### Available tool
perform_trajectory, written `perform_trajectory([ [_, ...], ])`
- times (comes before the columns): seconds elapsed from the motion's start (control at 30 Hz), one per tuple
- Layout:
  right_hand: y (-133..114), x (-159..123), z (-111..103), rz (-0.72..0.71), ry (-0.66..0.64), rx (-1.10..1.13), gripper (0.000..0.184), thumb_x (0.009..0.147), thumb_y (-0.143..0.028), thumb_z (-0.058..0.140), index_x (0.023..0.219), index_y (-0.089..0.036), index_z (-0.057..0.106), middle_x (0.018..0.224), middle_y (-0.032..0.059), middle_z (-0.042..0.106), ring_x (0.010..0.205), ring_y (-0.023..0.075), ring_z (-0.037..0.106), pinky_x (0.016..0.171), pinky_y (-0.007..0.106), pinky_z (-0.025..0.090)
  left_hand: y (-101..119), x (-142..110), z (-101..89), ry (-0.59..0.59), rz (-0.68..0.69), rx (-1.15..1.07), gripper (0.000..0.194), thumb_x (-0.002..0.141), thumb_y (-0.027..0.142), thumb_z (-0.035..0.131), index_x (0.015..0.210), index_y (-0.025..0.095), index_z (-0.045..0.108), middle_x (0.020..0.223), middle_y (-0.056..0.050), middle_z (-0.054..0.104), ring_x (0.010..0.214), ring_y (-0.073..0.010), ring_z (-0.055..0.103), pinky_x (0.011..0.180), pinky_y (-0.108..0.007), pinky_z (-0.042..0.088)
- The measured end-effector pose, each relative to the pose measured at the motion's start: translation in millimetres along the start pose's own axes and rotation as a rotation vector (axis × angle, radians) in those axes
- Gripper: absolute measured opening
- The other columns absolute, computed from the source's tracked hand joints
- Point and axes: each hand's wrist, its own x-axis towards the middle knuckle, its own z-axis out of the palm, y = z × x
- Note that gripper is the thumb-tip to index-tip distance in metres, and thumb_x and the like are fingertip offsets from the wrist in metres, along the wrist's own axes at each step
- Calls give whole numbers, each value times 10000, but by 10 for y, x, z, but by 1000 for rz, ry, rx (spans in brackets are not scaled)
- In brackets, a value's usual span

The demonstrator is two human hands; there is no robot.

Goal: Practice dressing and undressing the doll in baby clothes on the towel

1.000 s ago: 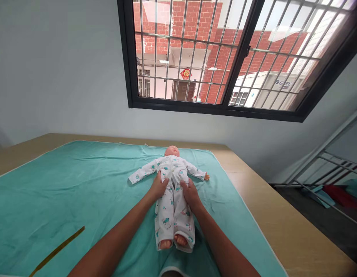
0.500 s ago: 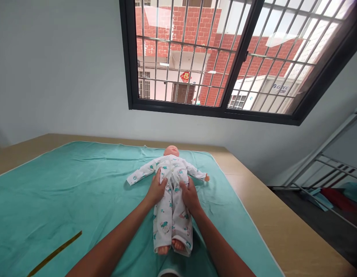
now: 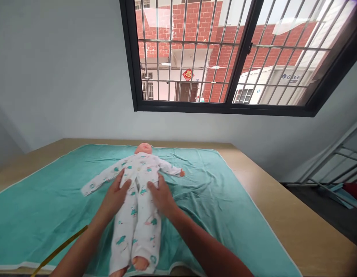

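Note:
A baby doll (image 3: pixel 140 165) in white pajamas with green and pink prints lies on its back on a green cloth (image 3: pixel 213 204). Its head (image 3: pixel 144 148) points towards the window and its feet towards me. My left hand (image 3: pixel 117 193) grips the doll's side at the waist, thumb on top of the clothing. On the opposite side, my right hand (image 3: pixel 161 195) holds the waist in the same way. Fingers tucked under the doll are hidden. One sleeve covers the doll's hand on the left; the other small hand (image 3: pixel 182 172) shows at its cuff.
A yellow-brown strip (image 3: pixel 61 248), perhaps a tape measure, lies on the cloth at lower left. The wooden tabletop (image 3: pixel 271 204) borders the cloth. Behind it rises a wall with a barred, dark-framed window (image 3: pixel 184 107). A metal frame (image 3: pixel 328 161) stands at right.
The doll has shifted left in view and nearer to me, with both hands still on its waist. The camera view has also moved slightly.

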Motion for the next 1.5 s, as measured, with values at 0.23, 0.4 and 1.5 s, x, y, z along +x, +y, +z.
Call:
perform_trajectory([
  [0.23, 146, -94, 1118, 51, -170, 34, 713, 853, -269, 544, 1510, -123, 310, 1489, 130, 442, 1368, 251, 432, 1159, 414, 325, -612, -73, -821, 152, -145, 67, 623, 869, 447, 545, 1458, 259, 466, 1527, -35, 434, 1421, -317, 366, 1158, -432, 357],
  [0.4, 170, -43, 962, -36, -100, 71, 683, 863, -268, 524, 1506, -136, 335, 1514, 98, 416, 1401, 221, 388, 1187, 377, 282, -562, -28, -693, 162, -20, 78, 601, 876, 450, 525, 1450, 282, 468, 1501, -28, 472, 1420, -285, 374, 1170, -420, 337],
  [1.5, 446, 1354, -1692, -75, 255, -688, 278, 818, -184, 523, 996, -181, 737, 976, 69, 686, 894, 176, 608, 853, 282, 442, 561, 1197, 2017, -358, 223, 310, 326, 891, 350, 497, 1019, 180, 743, 953, -100, 707, 896, -221, 620, 788, -281, 427],
])
